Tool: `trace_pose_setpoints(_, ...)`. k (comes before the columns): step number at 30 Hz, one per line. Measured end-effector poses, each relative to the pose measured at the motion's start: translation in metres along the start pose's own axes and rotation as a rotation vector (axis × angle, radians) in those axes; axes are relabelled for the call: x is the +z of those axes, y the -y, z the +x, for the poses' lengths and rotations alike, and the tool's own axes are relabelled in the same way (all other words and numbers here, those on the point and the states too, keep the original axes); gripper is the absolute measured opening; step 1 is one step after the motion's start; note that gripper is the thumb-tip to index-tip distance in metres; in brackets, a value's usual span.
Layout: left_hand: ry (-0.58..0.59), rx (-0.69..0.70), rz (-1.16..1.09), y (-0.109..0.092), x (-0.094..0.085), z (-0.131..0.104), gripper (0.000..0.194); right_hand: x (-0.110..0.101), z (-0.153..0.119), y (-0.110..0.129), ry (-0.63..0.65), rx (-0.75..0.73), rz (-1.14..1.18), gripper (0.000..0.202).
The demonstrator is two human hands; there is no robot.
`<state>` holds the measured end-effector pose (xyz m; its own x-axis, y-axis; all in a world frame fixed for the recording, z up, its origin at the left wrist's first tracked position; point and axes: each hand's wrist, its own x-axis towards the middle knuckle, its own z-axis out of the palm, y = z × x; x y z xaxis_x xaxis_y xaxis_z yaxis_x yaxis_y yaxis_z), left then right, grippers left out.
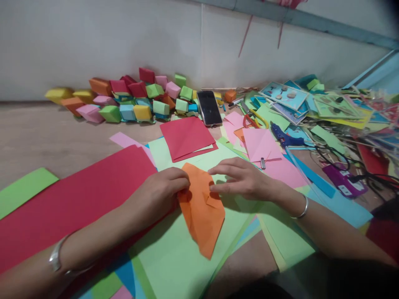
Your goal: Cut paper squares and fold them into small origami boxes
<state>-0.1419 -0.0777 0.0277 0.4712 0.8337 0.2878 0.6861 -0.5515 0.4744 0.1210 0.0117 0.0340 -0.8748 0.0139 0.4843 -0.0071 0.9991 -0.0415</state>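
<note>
A folded piece of orange paper [202,211] lies on light green sheets [168,257] in front of me, with a small flap turned up near its right edge. My left hand [166,185] has its fingers curled and pinched on the paper's upper left edge. On the other side, my right hand [240,178] has its fingers stretched and apart, their tips touching the paper's right edge. A stack of red paper squares [188,137] lies just beyond both hands. Under my left forearm is a large red sheet [102,187].
Folded paper blocks [137,97] in several colours are piled along the wall. A phone [208,108] leans beside them. To the right lie pink paper [262,145], yellow-and-red scissors [257,120], a blue glue gun [286,135], a purple power strip [346,180] and heaped cards [283,97].
</note>
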Motion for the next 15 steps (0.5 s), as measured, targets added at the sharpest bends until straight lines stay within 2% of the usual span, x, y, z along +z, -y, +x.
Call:
trace_pose_setpoints(3,-0.051,0.042,-0.036,0.005,0.006,0.002,0.024,0.01,0.0,0.004,0.044,-0.021,-0.014,0.018)
trace_pose_setpoints(7,-0.069,0.078,-0.119,0.011,0.012,0.005,0.027,0.016,0.003,0.011,0.087,-0.083,-0.037,0.018)
trace_pose_setpoints(10,-0.038,0.136,-0.041,0.014,0.01,0.005,0.03,0.017,0.007,0.018,0.142,-0.1,-0.059,0.023)
trace_pose_setpoints(13,0.005,0.163,0.1,0.007,0.002,0.004,0.033,0.018,0.01,0.028,0.162,-0.083,-0.089,0.027)
trace_pose_setpoints(15,-0.033,0.123,0.147,-0.008,-0.005,0.001,0.036,0.021,0.012,0.034,0.138,-0.049,-0.098,0.028)
